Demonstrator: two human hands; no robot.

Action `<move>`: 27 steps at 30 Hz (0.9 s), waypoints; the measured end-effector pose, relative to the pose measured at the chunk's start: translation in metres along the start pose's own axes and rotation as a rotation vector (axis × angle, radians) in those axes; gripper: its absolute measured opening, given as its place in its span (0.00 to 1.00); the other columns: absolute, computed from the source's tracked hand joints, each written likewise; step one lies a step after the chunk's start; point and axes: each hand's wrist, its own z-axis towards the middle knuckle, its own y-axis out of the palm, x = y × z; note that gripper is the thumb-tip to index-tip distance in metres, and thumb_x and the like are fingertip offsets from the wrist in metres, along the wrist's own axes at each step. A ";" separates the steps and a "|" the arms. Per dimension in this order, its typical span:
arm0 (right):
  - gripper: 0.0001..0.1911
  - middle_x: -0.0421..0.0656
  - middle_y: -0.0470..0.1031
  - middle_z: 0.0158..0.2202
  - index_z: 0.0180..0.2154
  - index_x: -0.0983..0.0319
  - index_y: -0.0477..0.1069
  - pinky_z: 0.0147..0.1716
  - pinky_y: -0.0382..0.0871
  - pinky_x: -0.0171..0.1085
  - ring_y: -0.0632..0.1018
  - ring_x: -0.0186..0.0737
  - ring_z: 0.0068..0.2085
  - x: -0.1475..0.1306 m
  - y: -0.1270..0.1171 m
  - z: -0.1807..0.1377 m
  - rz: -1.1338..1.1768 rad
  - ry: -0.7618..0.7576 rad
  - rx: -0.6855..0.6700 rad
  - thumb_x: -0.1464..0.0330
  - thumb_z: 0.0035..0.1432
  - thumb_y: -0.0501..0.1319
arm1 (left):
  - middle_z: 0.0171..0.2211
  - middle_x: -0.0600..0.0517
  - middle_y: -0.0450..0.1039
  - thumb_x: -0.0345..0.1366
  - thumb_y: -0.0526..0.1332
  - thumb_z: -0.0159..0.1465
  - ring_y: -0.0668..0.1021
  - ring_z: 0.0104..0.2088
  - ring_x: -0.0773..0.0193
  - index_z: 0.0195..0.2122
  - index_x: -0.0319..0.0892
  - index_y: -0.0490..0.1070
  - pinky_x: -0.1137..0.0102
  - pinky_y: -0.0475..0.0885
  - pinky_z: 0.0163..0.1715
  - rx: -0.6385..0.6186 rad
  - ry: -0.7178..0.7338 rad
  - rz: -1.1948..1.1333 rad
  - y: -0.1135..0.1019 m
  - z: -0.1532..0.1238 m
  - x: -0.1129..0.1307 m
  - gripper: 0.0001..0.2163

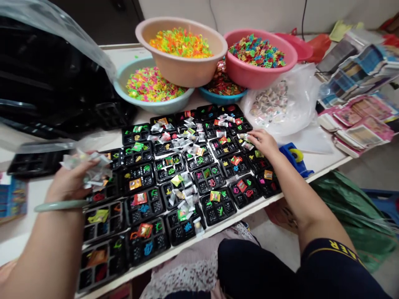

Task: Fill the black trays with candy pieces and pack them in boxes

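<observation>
On the left, my left hand (73, 176) is closed around a bunch of small clear packets (98, 176), somewhat blurred. My right hand (264, 142) reaches to the right side of the black compartment trays, its fingertips pinched together at a small clear packet (242, 136). Beneath and between both hands lie rows of black trays (159, 206) with small colourful plastic pieces and bright wrapped sachets (215, 196) in their compartments. Loose clear packets (187, 203) lie across several middle trays.
Behind the trays stand a peach basin (187, 70), a pink basin (258, 74), a light blue basin (152, 106) and a darker blue basin (222, 98), holding small pieces. A bag of packets (280, 108), a blue tape dispenser (296, 160), card stacks (358, 112) and bagged black trays (56, 83) flank them.
</observation>
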 end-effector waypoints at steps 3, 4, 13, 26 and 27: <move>0.13 0.47 0.77 0.38 0.37 0.59 0.78 0.48 0.69 0.45 0.77 0.46 0.44 -0.012 -0.005 -0.010 0.063 0.050 0.126 0.61 0.61 0.56 | 0.24 0.70 0.77 0.37 0.74 0.37 0.74 0.21 0.71 0.33 0.52 0.74 0.76 0.71 0.19 0.008 -0.014 -0.029 -0.006 -0.017 -0.001 0.19; 0.13 0.46 0.77 0.37 0.36 0.59 0.77 0.47 0.69 0.44 0.77 0.46 0.42 -0.019 -0.004 -0.015 0.093 0.027 0.131 0.61 0.61 0.56 | 0.25 0.69 0.77 0.36 0.74 0.37 0.74 0.21 0.71 0.33 0.51 0.74 0.76 0.71 0.19 0.013 -0.020 -0.036 -0.008 -0.021 -0.003 0.19; 0.18 0.52 0.74 0.44 0.44 0.60 0.76 0.49 0.67 0.53 0.74 0.54 0.47 -0.058 0.026 -0.082 -0.037 -0.362 -0.175 0.56 0.58 0.59 | 0.32 0.56 0.78 0.33 0.71 0.43 0.76 0.26 0.67 0.38 0.42 0.70 0.75 0.70 0.22 -0.009 -0.056 -0.261 -0.014 -0.056 -0.045 0.20; 0.24 0.48 0.69 0.57 0.56 0.54 0.69 0.56 0.65 0.51 0.70 0.51 0.58 -0.378 0.156 -0.093 0.556 -0.730 -0.561 0.65 0.57 0.64 | 0.26 0.56 0.71 0.33 0.73 0.41 0.72 0.25 0.71 0.32 0.36 0.68 0.74 0.65 0.29 -0.270 -0.017 -0.315 -0.004 -0.100 -0.091 0.19; 0.19 0.47 0.72 0.53 0.51 0.55 0.72 0.55 0.66 0.50 0.72 0.49 0.55 -0.388 0.166 -0.093 0.566 -0.736 -0.576 0.67 0.57 0.63 | 0.25 0.57 0.71 0.33 0.73 0.41 0.72 0.25 0.71 0.32 0.37 0.68 0.74 0.65 0.29 -0.259 -0.022 -0.314 -0.011 -0.100 -0.094 0.19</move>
